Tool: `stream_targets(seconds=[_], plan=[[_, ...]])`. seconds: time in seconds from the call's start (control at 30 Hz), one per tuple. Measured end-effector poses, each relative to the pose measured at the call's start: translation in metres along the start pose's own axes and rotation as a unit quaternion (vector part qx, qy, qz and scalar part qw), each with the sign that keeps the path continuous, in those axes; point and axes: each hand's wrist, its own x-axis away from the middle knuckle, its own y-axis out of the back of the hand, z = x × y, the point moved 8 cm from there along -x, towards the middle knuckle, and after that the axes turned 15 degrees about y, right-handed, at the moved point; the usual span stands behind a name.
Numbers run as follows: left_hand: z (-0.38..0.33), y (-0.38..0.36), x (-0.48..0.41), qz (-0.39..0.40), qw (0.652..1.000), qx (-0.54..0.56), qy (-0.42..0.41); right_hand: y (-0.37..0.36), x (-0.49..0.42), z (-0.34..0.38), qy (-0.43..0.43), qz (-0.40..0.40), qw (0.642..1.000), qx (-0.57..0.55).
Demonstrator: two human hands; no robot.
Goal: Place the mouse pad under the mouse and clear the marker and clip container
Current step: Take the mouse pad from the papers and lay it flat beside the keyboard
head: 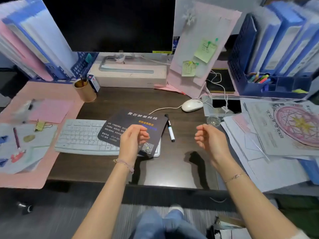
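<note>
A black mouse pad (120,125) with printed text lies tilted across the right end of the white keyboard (81,135). A white corded mouse (192,105) rests on the bare dark desk, farther back and to the right. A black-and-white marker (170,128) lies just right of the pad. A small clear round clip container (213,120) sits at the edge of the paper pile. My left hand (133,138) hovers over the pad's near right part, fingers curled, holding nothing. My right hand (209,138) hovers right of the marker, also empty.
A dark monitor (110,23) stands on a box at the back. A gold pen cup (85,91) sits back left on a pink mat (22,169). Stacked papers (276,135) crowd the right side. Blue file racks (276,49) flank the desk.
</note>
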Motion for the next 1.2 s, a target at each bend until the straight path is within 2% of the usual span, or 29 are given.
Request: stream_targets(seconds=[0.3,0.4,0.5,0.63,0.77,0.9,1.03,1.2], plan=[[-0.003,0.012,-0.108,0.013,0.998,0.003,0.061,-0.059,-0.076,-0.042,-0.063,0.003,0.998,0.02],[-0.009,0.031,-0.153,0.028,0.994,-0.022,0.101,-0.081,-0.09,-0.065,-0.103,0.008,0.994,0.035],[-0.017,0.059,-0.196,0.006,0.99,-0.076,0.122,-0.095,-0.101,-0.088,-0.13,0.019,0.988,0.083],[-0.013,0.103,-0.242,-0.052,0.955,-0.242,0.165,-0.104,-0.105,-0.119,-0.176,-0.004,0.974,0.142],[0.009,0.119,-0.257,-0.037,0.911,-0.316,0.263,-0.108,-0.099,-0.135,-0.202,-0.048,0.966,0.151],[0.008,0.119,-0.266,-0.039,0.918,-0.291,0.265,-0.115,-0.095,-0.14,-0.224,-0.041,0.959,0.167],[0.005,0.119,-0.274,-0.015,0.924,-0.307,0.229,-0.111,-0.098,-0.14,-0.219,-0.045,0.958,0.181],[-0.002,0.111,-0.271,0.021,0.924,-0.325,0.201,-0.114,-0.097,-0.141,-0.235,-0.048,0.964,0.119]])
